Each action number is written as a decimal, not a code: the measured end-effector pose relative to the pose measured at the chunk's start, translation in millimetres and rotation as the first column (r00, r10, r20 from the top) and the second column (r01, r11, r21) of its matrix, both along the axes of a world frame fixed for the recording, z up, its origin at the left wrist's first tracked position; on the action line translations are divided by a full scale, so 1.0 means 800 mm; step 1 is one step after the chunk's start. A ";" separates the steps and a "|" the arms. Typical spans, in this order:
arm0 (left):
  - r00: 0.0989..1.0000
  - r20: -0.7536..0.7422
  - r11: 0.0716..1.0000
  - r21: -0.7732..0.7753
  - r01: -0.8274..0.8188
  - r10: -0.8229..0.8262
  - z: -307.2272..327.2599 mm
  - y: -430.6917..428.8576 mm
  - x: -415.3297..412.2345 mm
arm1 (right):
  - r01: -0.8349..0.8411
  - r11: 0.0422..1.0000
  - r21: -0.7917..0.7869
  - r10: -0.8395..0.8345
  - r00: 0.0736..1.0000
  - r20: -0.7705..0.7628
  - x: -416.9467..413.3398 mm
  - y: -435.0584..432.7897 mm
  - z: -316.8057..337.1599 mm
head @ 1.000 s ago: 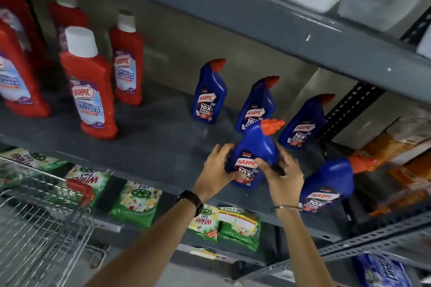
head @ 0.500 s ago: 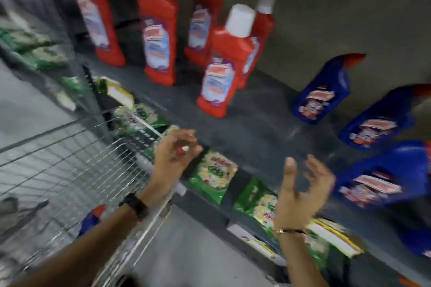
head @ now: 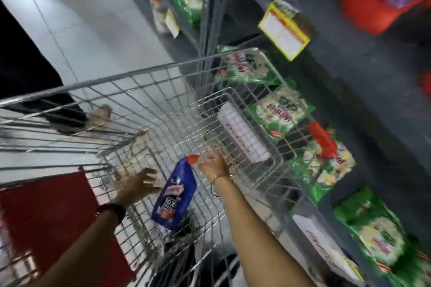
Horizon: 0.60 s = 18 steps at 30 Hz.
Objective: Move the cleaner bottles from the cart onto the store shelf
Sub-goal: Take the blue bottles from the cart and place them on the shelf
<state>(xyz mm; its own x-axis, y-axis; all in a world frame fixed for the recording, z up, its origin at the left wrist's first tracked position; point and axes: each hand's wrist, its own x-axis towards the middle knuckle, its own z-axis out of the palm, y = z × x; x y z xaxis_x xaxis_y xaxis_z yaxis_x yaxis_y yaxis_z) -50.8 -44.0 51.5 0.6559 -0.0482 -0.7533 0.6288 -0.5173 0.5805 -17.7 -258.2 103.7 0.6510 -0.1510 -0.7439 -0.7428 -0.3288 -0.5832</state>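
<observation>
One blue cleaner bottle (head: 174, 196) with an orange cap lies on the wire floor of the cart (head: 144, 72), cap pointing away from me. My left hand (head: 140, 183) hovers just left of the bottle, fingers spread and empty. My right hand (head: 213, 165) is at the bottle's neck beside the cap, fingers curled; blur hides whether it grips. The grey store shelf (head: 349, 81) runs along the right, with red cleaner bottles (head: 377, 4) on it at the top right.
Green detergent packs (head: 277, 112) fill the lower shelf close against the cart's right side. A yellow price tag (head: 283, 30) hangs off the shelf edge. A red panel (head: 46, 216) sits at the cart's near left. A person in dark clothes (head: 23, 65) stands left of the cart.
My view swung from the shelf down into the cart. Both hands left the blue bottle standing on the shelf and dropped into the cart around another blue bottle.
</observation>
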 end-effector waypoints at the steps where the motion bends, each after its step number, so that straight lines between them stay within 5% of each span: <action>1: 0.998 -0.052 1.000 -0.013 -0.027 0.027 -0.016 0.002 -0.009 | -0.032 0.999 -0.029 0.031 0.998 -0.056 -0.004 0.009 -0.019; 8: 0.957 -0.264 0.980 -0.125 -0.156 0.119 -0.073 -0.008 -0.042 | -0.223 0.965 -0.139 0.196 0.963 -0.184 -0.028 0.042 -0.101; 18: 0.983 -0.120 0.969 -0.188 -0.162 0.141 -0.070 -0.007 -0.056 | -0.141 0.987 -0.076 0.132 0.985 -0.110 -0.028 0.041 -0.091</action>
<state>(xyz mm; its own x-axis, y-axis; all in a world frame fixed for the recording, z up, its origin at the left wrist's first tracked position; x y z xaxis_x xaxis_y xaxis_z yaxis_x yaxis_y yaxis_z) -95.7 -49.8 -4.6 0.5844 -0.1086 -0.8042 0.7540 -0.2939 0.5875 -40.4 -225.8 31.0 0.5889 -0.1306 -0.7976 -0.7430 -0.4757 -0.4708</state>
